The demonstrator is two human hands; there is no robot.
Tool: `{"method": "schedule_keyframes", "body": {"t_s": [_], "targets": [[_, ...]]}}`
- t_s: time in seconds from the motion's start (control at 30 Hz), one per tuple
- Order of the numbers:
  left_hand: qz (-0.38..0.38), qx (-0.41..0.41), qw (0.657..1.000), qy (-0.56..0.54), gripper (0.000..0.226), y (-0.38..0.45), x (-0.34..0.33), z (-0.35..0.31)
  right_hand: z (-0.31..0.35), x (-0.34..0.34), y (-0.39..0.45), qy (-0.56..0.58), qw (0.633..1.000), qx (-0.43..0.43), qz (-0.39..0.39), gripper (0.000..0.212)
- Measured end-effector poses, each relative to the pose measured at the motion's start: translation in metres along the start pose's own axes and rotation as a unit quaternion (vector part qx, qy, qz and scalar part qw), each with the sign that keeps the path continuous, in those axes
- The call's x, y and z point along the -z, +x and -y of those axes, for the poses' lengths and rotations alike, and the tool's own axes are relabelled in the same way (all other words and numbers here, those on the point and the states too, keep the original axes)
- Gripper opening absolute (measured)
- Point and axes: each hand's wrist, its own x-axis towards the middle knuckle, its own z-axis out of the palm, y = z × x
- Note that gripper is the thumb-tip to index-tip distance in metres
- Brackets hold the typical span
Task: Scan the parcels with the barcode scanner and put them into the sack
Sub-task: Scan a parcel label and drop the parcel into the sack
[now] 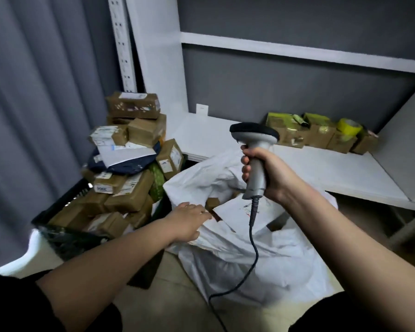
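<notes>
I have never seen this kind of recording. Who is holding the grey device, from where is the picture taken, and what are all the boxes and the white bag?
There is no machine here: a person wears a camera on the head, so you look down at their own two arms. The right hand grips a barcode scanner with a dark cable. The left hand lies open at the mouth of the white sack, which already holds parcels. To the left, a dark crate is piled with brown parcels. More small boxes and a yellow tape roll sit on the white shelf.

Yellow tape roll (349,126) on shelf (345,168)
</notes>
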Motion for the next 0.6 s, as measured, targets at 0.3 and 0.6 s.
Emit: {"method": "schedule_keyframes", "body": {"t_s": [0.3,0.6], "targets": [[-0.061,0.295,0.939,-0.163,0.052,-0.075,-0.018,0.118,-0.089,-0.055,0.064,-0.130,0.986,0.101,-0.035,0.014],[-0.210,0.486,0.796,-0.294,0.064,-0.063,-0.026,0.239,-0.145,-0.088,0.126,-0.143,0.986,0.077,-0.038,0.014]]}}
